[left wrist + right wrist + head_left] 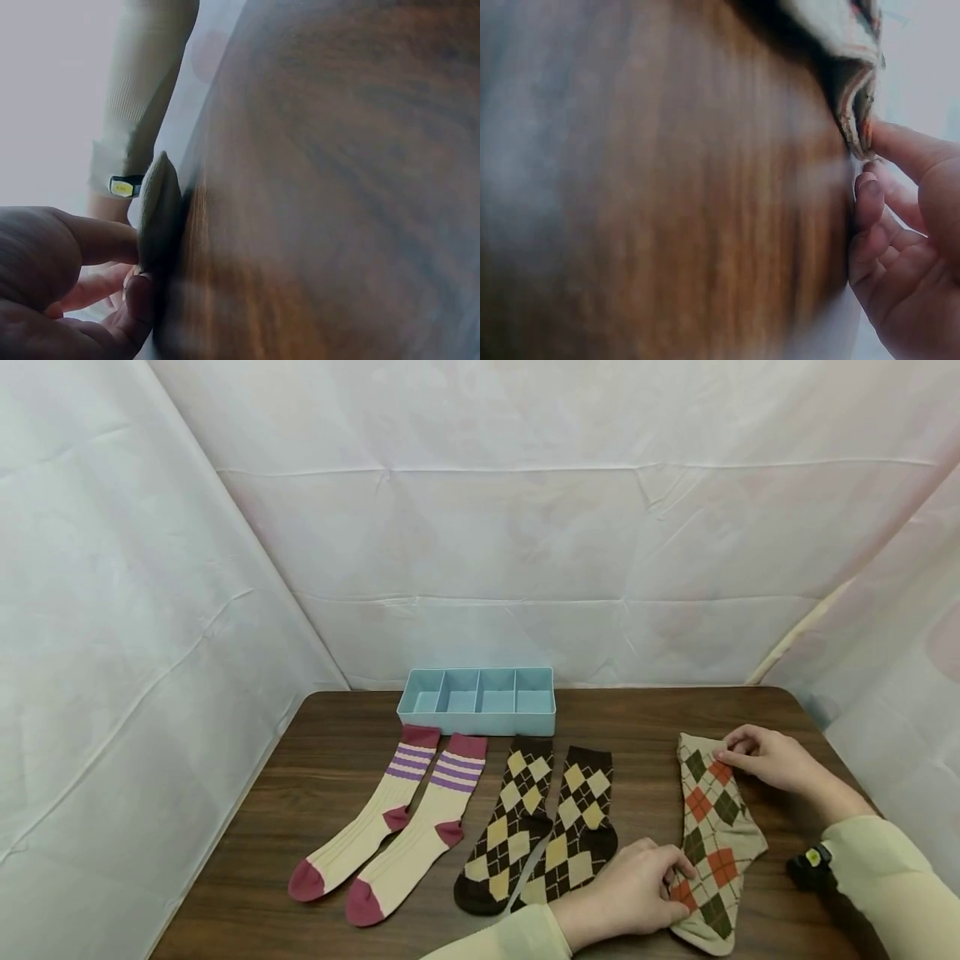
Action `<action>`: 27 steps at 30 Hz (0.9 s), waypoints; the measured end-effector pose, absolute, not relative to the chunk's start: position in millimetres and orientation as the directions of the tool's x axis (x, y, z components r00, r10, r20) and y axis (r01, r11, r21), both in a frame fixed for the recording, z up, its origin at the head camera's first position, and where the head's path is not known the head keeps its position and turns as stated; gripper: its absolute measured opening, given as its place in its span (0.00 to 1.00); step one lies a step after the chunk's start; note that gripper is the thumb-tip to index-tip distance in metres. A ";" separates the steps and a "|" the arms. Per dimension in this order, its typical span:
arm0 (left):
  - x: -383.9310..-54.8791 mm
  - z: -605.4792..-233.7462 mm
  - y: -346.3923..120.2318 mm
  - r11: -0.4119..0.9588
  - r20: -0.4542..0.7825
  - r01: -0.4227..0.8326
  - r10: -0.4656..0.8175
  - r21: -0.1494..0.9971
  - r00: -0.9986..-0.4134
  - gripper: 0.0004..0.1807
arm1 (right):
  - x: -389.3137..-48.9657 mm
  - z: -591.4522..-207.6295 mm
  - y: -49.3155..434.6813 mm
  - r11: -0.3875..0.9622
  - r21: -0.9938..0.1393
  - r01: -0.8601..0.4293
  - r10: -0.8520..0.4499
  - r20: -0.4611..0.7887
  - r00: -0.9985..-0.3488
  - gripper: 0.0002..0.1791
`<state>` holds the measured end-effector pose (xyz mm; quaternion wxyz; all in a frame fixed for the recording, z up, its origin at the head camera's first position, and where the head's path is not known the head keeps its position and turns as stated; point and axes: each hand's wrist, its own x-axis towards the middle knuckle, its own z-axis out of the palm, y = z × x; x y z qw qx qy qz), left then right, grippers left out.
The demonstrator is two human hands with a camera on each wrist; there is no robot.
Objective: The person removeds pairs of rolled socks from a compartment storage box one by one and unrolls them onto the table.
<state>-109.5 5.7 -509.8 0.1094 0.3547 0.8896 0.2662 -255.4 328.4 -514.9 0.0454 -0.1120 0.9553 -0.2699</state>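
Observation:
A cream argyle sock [708, 835] with green and orange diamonds lies lengthwise at the right of the table. My left hand [633, 889] pinches its left edge near the toe; in the left wrist view the sock's edge [159, 214] meets the thumb and fingers. Up at the cuff, my right hand [772, 760] pinches the right edge. Layers of the fabric [859, 112] show beside its fingertips in the right wrist view. Left of this sock lie two dark brown and yellow argyle socks [510, 822], [577, 827], the nearer one partly behind my left hand.
Two cream socks [375, 814], [427, 827] with maroon toes and purple stripes lie side by side at the left. A light blue divided box [480, 724] stands at the table's back edge. White cloth [480, 543] hangs behind and on both sides of the brown table [262, 827].

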 end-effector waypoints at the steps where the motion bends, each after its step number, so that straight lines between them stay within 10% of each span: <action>1: -109.0 -509.6 6.1 0.609 -0.012 0.571 0.690 0.550 -0.724 0.17 | -255.5 -515.5 329.8 0.823 -0.536 -0.186 -0.239 -0.030 -0.971 0.24; 27: -97.8 -500.6 10.0 0.681 -0.072 0.522 0.641 0.513 -0.764 0.18 | -245.7 -513.9 327.1 0.735 -0.594 -0.327 -0.348 0.083 -0.934 0.15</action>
